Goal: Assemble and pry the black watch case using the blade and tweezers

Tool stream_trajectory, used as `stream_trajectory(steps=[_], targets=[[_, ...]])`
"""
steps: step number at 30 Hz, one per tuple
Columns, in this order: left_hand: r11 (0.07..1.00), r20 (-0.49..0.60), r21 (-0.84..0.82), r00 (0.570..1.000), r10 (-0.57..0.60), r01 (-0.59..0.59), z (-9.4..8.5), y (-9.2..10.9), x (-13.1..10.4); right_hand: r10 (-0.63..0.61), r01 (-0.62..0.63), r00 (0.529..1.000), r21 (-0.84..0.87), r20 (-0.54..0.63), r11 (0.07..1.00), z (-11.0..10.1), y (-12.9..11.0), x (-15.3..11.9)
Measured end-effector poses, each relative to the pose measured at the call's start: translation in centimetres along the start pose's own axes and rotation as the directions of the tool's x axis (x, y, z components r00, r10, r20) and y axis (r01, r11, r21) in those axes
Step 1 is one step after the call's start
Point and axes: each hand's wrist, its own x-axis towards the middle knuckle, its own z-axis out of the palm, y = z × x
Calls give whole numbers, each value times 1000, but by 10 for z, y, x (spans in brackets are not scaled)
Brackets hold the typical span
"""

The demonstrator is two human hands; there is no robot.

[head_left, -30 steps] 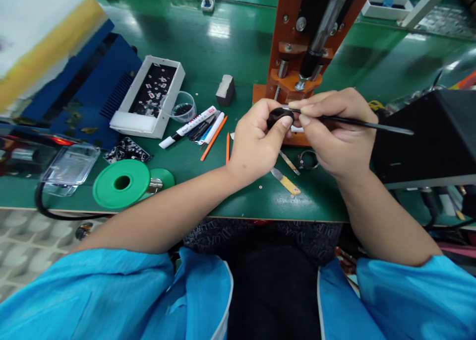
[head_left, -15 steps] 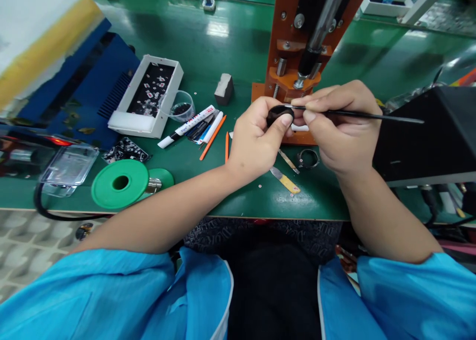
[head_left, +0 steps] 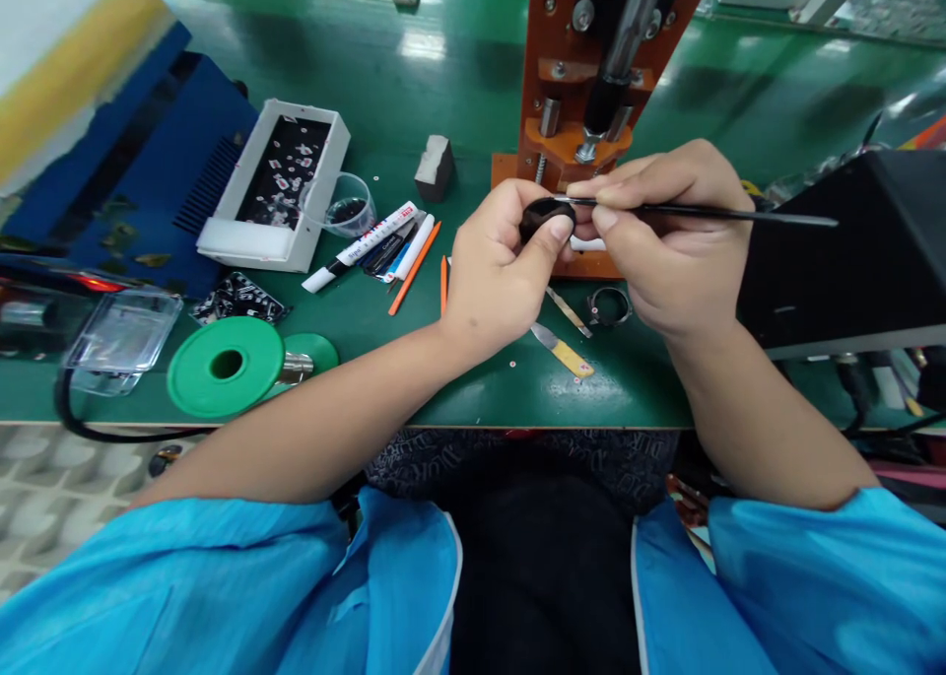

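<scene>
Black round piece (head_left: 538, 220), one thin tool (head_left: 739, 215), two gripping hands (head_left: 492, 276) (head_left: 680, 246)

The left hand (head_left: 494, 261) is covering part of the round black piece (head_left: 539, 218), and the tip of the black tool (head_left: 691, 211) is looking too small to make out. The right hand (head_left: 676, 236) is partly hiding the orange press (head_left: 538, 74), whose top is being cut off. Toward the desk's (head_left: 473, 394) left end, the blue machine (head_left: 152, 158) is running out of view; bits (head_left: 282, 177) in the white tray (head_left: 334, 153) are looking too tiny to name.
</scene>
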Motion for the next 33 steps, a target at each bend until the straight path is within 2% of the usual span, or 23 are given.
stream_trajectory(steps=[7, 11, 14, 17, 19, 23, 27, 33], targets=[[999, -1, -36, 1000, 26, -26, 1, -2, 0, 28, -28, 1000, -2, -9, 1000, 0, -1, 0], [999, -7, -26, 999, 43, -43, 1, -1, 0, -8, 8, 1000, -16, 5, 1000, 1, -2, 1], [999, 6, -16, 1000, 30, -30, 1, 1, -1, -43, 42, 999, 19, 15, 999, -1, 1, 1], [1000, 7, 1, 1000, 3, -3, 2, 2, -1, -19, 19, 1000, 53, 10, 998, -2, 5, 0], [1000, 3, 6, 1000, 5, -5, 2, 1, -1, -4, 3, 1000, 47, 7, 999, -1, 7, 0], [999, -5, 3, 999, 50, -50, 2, -4, -1, -48, 48, 999, 17, 11, 999, 0, 3, 0], [998, 12, 28, 999, 47, -47, 2, -4, -2, 4, -3, 1000, -28, 24, 1000, 1, -3, 0], [999, -5, 50, 1000, 16, -15, 2, 1, -3, -16, 15, 1000, 106, 0, 994, 2, 5, 0]])
